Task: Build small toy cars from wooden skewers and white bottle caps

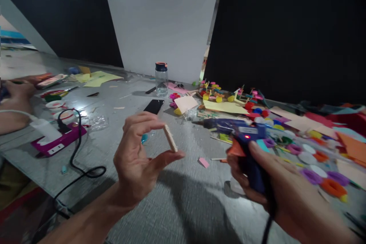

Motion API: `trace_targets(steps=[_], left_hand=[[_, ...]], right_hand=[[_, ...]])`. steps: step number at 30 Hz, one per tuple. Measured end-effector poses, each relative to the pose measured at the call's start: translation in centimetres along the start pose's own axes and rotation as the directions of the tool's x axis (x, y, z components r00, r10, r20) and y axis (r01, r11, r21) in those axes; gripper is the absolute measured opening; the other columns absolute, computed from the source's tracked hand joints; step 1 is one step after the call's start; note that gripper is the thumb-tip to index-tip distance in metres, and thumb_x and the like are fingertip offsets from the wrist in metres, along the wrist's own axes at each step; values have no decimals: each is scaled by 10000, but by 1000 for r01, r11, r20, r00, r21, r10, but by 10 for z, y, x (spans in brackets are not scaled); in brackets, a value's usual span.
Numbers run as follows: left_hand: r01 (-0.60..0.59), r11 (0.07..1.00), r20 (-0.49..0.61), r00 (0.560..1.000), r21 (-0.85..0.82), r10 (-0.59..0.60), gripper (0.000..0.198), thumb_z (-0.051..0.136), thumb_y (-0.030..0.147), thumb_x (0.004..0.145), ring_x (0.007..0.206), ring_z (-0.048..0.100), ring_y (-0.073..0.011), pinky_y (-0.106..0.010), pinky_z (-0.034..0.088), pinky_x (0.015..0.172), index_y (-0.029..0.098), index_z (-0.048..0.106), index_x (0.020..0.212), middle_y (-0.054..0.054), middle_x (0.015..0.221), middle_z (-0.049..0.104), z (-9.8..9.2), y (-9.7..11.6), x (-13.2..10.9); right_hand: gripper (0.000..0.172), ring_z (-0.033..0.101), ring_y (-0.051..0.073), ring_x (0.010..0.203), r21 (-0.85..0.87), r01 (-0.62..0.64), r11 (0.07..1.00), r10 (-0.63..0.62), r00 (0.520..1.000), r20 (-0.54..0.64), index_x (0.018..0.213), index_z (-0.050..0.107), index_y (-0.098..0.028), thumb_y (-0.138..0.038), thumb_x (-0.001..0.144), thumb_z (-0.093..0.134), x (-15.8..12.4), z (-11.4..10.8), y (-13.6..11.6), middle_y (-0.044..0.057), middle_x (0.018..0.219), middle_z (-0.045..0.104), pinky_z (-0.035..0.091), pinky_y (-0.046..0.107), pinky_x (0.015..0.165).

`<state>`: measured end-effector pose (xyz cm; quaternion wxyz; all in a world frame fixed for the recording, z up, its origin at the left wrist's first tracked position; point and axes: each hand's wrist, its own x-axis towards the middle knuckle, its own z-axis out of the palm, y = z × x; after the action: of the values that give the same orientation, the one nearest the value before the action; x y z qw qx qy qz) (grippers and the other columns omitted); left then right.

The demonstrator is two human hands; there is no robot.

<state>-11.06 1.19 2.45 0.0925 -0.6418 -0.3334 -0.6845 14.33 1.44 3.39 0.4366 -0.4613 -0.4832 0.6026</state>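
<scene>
Between the thumb and fingertips of my left hand (137,156) is a short, pale wooden stick (170,138), held at both ends above the table. My right hand (274,179) is wrapped round the handle of a dark blue glue gun (251,152). A red light glows on the gun's side, and its nozzle points left toward the stick, apart from it. An orange trigger shows under my fingers. A black cord runs down from the handle. Below, on the table, lies a small pink paper piece (203,162).
A purple power strip (60,141) with a white plug and a looping black cord (78,152) is at left. A bottle (161,80) and a phone (154,106) are further back. Colourful caps and paper sheets (305,126) crowd the right. Another person's hand (21,91) is at far left.
</scene>
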Motion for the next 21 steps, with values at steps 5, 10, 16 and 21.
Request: trace_targets(steps=[5, 10, 16, 21], left_hand=[[31, 999, 14, 999, 20, -31, 426, 838, 461, 743, 1044, 582, -262, -478, 489, 968, 277, 656, 1082, -36, 1002, 621, -1, -2, -2], [38, 999, 110, 993, 30, -41, 406, 841, 359, 764, 1075, 581, -278, -483, 464, 977, 254, 658, 1110, -59, 1052, 636, 0, -4, -6], [24, 999, 179, 983, 34, -30, 431, 853, 339, 752, 1065, 588, -277, -474, 476, 945, 267, 661, 1130, -53, 1050, 645, 2, -8, -10], [-32, 999, 181, 983, -3, 32, 457, 893, 323, 696, 1004, 610, -278, -492, 486, 915, 270, 699, 1107, -40, 1014, 663, 8, -6, -9]], right_hand=[[408, 513, 87, 495, 154, -236, 959, 229, 971, 65, 807, 630, -168, -454, 1028, 440, 45, 47, 0, 13, 691, 599, 381, 176, 368], [297, 592, 108, 605, -15, -303, 953, 303, 948, 101, 1071, 621, -151, -430, 1013, 537, 90, 85, 22, 7, 854, 642, 511, 246, 521], [285, 655, 149, 750, -400, -223, 889, 316, 931, 182, 1118, 635, -162, -413, 993, 583, 101, 83, 10, 44, 991, 677, 576, 319, 650], [199, 543, 132, 622, -700, 83, 709, 75, 979, 192, 769, 658, -199, -284, 945, 621, 64, 0, -31, -19, 692, 602, 417, 263, 545]])
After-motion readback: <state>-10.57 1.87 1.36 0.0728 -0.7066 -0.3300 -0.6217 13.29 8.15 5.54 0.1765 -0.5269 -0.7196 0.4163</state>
